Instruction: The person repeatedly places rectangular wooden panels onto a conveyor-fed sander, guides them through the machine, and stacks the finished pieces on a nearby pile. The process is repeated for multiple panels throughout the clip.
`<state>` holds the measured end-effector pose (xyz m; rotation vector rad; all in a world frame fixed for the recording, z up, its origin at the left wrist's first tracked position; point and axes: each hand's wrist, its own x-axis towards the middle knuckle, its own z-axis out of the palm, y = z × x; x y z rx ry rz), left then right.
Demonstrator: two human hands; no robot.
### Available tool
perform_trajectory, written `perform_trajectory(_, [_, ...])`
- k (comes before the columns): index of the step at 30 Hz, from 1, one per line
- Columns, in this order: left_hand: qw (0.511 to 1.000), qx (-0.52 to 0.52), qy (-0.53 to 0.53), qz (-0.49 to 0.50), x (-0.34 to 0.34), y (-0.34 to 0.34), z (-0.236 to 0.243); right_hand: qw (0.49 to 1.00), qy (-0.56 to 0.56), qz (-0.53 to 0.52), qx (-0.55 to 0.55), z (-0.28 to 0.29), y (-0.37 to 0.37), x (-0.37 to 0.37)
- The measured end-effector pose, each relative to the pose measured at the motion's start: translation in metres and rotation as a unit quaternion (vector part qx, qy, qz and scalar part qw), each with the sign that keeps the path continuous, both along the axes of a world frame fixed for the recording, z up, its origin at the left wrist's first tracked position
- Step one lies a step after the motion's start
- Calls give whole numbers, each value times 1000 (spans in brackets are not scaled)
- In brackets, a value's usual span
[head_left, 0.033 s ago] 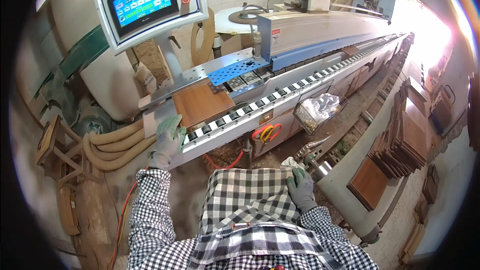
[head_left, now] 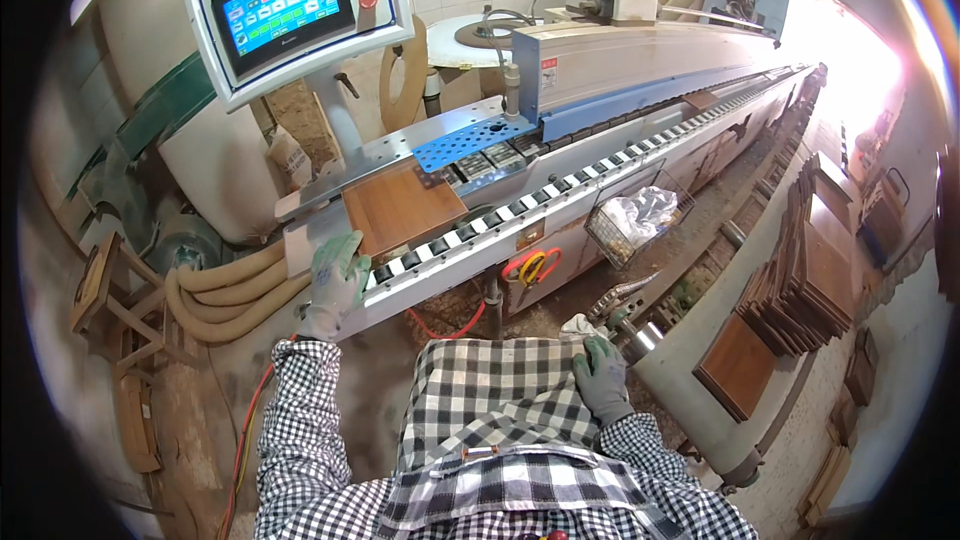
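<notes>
A brown wood-grain board (head_left: pixel 402 208) lies flat on the infeed of a long machine, its far corner beside a perforated blue plate (head_left: pixel 470 143). At the board's near left end, my left hand (head_left: pixel 338 275), in a grey-green glove, rests against the edge with its fingers stretched out. My gloved right hand (head_left: pixel 602 380) lies at the right edge of my checked apron (head_left: pixel 500 380), fingers extended and slightly bent, holding nothing that I can see. Along the board's near side runs a row of black and white rollers (head_left: pixel 465 233).
A control panel (head_left: pixel 285 15) with a lit screen stands at the upper left. Scissors (head_left: pixel 531 267) hang on the machine's front beside a wire basket (head_left: pixel 640 220) with white plastic. Brown boards (head_left: pixel 800 270) are stacked at right. Beige hoses (head_left: pixel 230 295) and a wooden stool (head_left: pixel 125 300) stand left.
</notes>
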<state>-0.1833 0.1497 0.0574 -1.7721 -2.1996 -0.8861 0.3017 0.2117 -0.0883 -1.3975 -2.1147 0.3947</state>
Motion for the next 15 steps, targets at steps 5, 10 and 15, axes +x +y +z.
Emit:
perform_trajectory(5, [999, -15, 30, 30, 12, 1, 5, 1000, -4, 2, -18, 6, 2, -2])
perform_trajectory(10, [999, -15, 38, 22, 5, 0, -1, 999, 19, 11, -27, 6, 2, -2])
perform_trajectory(15, [998, -27, 61, 14, 3, 1, 0, 1000, 16, 15, -6, 1, 3, 1])
